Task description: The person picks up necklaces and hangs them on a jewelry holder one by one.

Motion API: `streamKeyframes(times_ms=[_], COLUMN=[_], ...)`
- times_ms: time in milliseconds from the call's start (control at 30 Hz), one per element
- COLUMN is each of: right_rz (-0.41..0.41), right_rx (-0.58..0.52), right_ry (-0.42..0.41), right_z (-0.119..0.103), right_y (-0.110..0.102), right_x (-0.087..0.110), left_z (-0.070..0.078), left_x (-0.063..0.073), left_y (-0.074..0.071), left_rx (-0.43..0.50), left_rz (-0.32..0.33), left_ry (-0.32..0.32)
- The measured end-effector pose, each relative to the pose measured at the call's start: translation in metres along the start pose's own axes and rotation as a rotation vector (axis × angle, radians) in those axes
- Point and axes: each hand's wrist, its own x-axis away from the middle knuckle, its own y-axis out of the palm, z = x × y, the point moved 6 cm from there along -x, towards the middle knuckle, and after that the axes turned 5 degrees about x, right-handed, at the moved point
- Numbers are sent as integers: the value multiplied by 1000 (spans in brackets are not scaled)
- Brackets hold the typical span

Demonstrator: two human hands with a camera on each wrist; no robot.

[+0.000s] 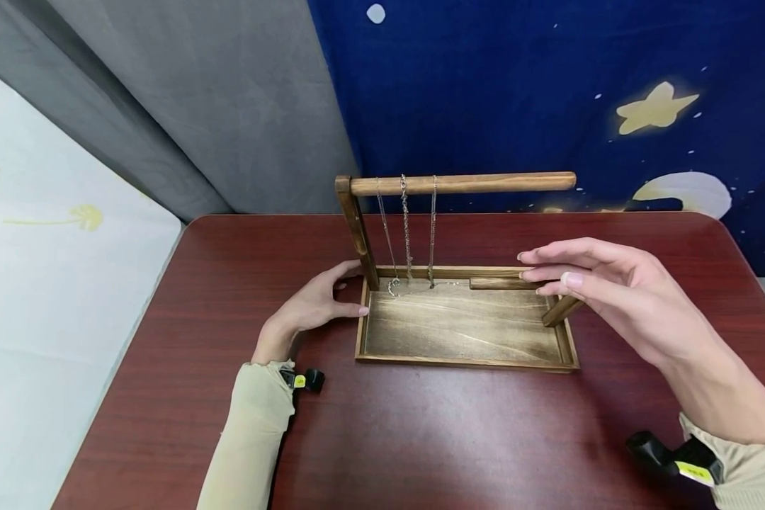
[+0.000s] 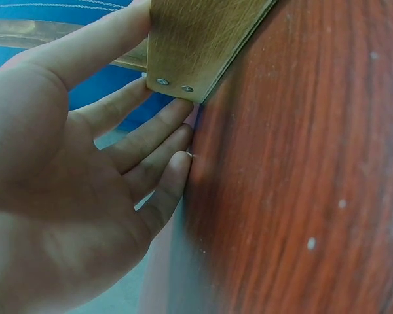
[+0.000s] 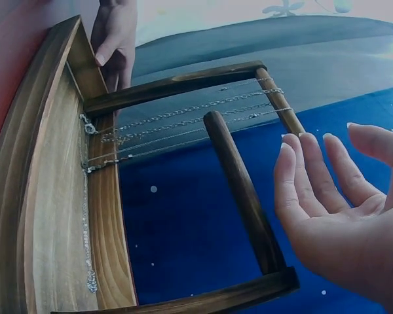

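A wooden necklace stand [image 1: 465,333] with a shallow tray base stands on the table. Three silvery chain necklaces [image 1: 406,223] hang side by side from the left part of its upper bar [image 1: 510,182], their lower ends reaching the tray. My left hand [image 1: 312,301] holds the tray's left end, thumb on the end wall and fingers round the back corner. To the right, my right hand [image 1: 631,290] hovers with loosely bent fingers and nothing in them, overlapping the lower bar [image 1: 494,283] and its short post [image 1: 561,312] in the head view. The right wrist view shows that palm and fingertips apart from the wood.
Along the tray's back side lies a thin chain [image 3: 88,255]. The reddish-brown table [image 1: 421,432] extends on all sides of the stand. Behind it hang a grey curtain [image 1: 229,106] and a blue cloth [image 1: 484,85] with stars; a white cloth [image 1: 57,248] is at the left.
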Motion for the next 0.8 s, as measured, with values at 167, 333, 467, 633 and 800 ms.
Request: streamKeyframes(times_ms=[167,333,467,633,800], right_rz=[-18,-15,-2,21,17], right_rx=[-5,7,35,85,86], right_ry=[-7,29,53,114,136], right_z=[4,11,18,27,34], right_y=[1,1,2,3,6], right_x=[3,9,13,20,22], left_z=[0,-1,0,4,4], left_x=[0,0,0,1,1], left_y=[-1,-1,-1,0,1], left_rx=[-13,-5,-1,-9,-7], left_rz=[2,4,2,0,3], left_ry=[-17,-13,-5,-11,-15])
